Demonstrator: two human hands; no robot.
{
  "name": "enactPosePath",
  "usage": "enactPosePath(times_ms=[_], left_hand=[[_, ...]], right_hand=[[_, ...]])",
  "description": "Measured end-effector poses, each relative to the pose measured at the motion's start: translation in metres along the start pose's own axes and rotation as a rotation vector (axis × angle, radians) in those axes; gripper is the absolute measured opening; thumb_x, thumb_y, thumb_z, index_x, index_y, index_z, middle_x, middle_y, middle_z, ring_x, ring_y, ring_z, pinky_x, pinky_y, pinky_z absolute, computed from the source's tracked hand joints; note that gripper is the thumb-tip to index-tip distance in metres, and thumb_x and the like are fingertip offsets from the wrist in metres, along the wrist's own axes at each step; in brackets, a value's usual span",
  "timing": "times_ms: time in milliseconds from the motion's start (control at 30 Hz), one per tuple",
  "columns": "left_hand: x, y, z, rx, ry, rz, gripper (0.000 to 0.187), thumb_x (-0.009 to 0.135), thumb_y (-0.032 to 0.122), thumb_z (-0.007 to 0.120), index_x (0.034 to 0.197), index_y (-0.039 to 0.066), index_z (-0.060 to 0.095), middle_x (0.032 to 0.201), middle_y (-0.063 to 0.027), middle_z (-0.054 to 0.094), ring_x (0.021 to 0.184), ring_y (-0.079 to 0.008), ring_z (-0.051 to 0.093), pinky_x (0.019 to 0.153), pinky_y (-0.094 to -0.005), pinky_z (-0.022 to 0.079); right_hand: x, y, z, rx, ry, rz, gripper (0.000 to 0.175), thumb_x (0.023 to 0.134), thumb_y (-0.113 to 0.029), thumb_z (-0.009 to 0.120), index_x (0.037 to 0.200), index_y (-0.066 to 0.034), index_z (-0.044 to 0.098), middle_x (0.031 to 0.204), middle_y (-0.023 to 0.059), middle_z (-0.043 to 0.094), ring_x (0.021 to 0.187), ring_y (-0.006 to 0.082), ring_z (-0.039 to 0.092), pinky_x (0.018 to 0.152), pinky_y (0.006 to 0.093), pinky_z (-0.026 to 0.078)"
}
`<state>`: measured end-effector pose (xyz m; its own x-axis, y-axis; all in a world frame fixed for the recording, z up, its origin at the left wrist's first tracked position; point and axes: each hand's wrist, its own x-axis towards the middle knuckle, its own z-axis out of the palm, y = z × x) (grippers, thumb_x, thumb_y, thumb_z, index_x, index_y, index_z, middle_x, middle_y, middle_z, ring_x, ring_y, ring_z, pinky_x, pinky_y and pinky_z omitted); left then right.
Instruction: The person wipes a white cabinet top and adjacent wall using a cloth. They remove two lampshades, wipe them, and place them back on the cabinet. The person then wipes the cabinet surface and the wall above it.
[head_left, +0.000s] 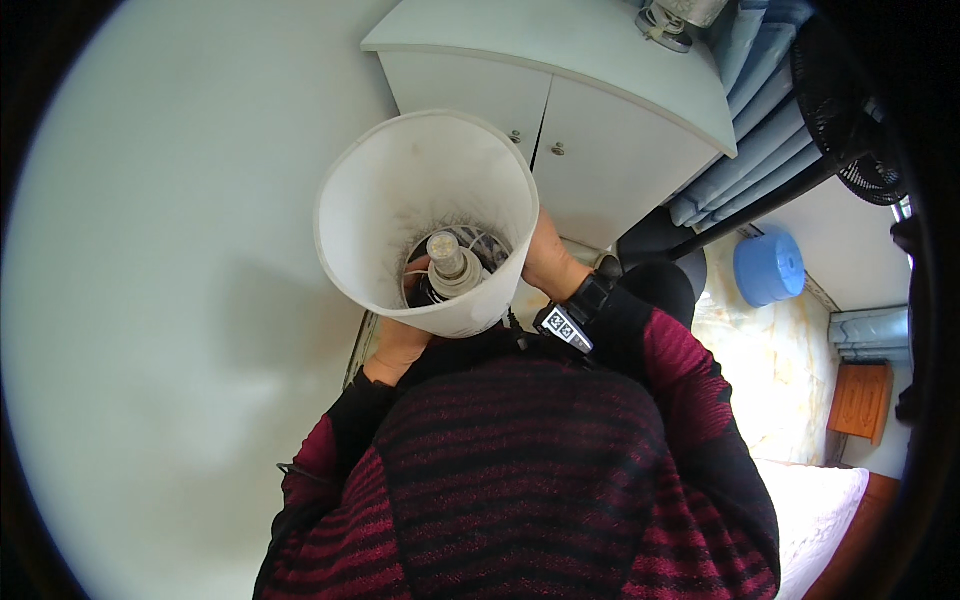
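A white lampshade (427, 165) is tilted in front of my chest, its wide mouth towards the camera. Inside it, at the narrow end, a light bulb (445, 250) sits in a white socket (457, 279). My left hand (403, 345) is below the shade at its left side, and some of its fingers show through the ring at the bottom; what they grip is hidden. Against the shade's right outer side lies my right hand (553, 259), wearing a black wrist strap (592, 296), its fingers hidden behind the shade. A dark cord (516, 330) hangs under the shade.
Ahead stands a pale two-door cabinet (622, 142) with another lamp (667, 26) on its top. Blue curtains (757, 142) and a black fan (832, 112) on a pole are to the right. A blue plastic stool (766, 268) rests on the floor. A wall (150, 225) rises close at left.
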<state>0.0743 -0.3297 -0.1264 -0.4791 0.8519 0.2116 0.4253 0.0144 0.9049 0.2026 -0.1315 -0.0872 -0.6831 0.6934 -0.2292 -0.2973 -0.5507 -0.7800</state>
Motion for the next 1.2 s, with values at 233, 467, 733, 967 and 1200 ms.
enactPosePath(times_ms=[233, 467, 733, 967, 1200], left_hand=[[-0.003, -0.015, 0.008, -0.150, 0.100, 0.014, 0.035, 0.092, 0.012, 0.078, 0.124, 0.000, 0.072, 0.119, -0.0135, 0.075, 0.111, -0.0220, 0.069, 0.098, -0.0371, 0.052], [-0.003, -0.015, 0.010, -0.117, 0.178, 0.004, 0.035, 0.094, 0.015, 0.076, 0.125, -0.001, 0.071, 0.124, -0.0151, 0.074, 0.114, -0.0251, 0.069, 0.099, -0.0404, 0.052], [0.003, -0.014, 0.010, -0.344, 0.185, -0.123, 0.050, 0.097, 0.019, 0.076, 0.140, -0.003, 0.059, 0.136, -0.0116, 0.067, 0.125, -0.0220, 0.061, 0.106, -0.0385, 0.047], [0.012, -0.004, -0.002, -0.688, 0.132, -0.113, 0.060, 0.099, 0.017, 0.075, 0.150, 0.001, 0.048, 0.147, -0.0085, 0.058, 0.130, -0.0201, 0.057, 0.108, -0.0373, 0.049], [0.017, 0.007, -0.010, -0.829, 0.117, -0.120, 0.064, 0.101, 0.018, 0.074, 0.155, 0.003, 0.044, 0.149, -0.0097, 0.056, 0.134, -0.0216, 0.057, 0.111, -0.0400, 0.050]], right_hand=[[-0.003, -0.003, 0.006, -0.082, 0.043, 0.009, 0.023, 0.099, -0.013, 0.063, 0.111, 0.0041, 0.072, 0.097, 0.0079, 0.074, 0.084, 0.0173, 0.069, 0.074, 0.0332, 0.055], [0.000, -0.001, 0.007, -0.125, 0.058, -0.003, 0.023, 0.100, -0.013, 0.061, 0.108, 0.0051, 0.072, 0.097, 0.0085, 0.074, 0.084, 0.0165, 0.068, 0.073, 0.0333, 0.054], [0.008, -0.005, 0.011, -0.078, 0.024, -0.034, 0.021, 0.097, -0.013, 0.062, 0.103, 0.0054, 0.071, 0.090, 0.0080, 0.073, 0.078, 0.0161, 0.065, 0.070, 0.0328, 0.053], [0.002, -0.021, 0.020, -0.050, -0.047, -0.024, 0.021, 0.098, -0.012, 0.062, 0.108, 0.0045, 0.071, 0.098, 0.0082, 0.074, 0.086, 0.0164, 0.067, 0.077, 0.0327, 0.054], [0.004, -0.032, 0.026, -0.006, -0.039, -0.001, 0.022, 0.100, -0.014, 0.064, 0.115, 0.0017, 0.070, 0.105, 0.0080, 0.075, 0.091, 0.0165, 0.070, 0.082, 0.0326, 0.056]])
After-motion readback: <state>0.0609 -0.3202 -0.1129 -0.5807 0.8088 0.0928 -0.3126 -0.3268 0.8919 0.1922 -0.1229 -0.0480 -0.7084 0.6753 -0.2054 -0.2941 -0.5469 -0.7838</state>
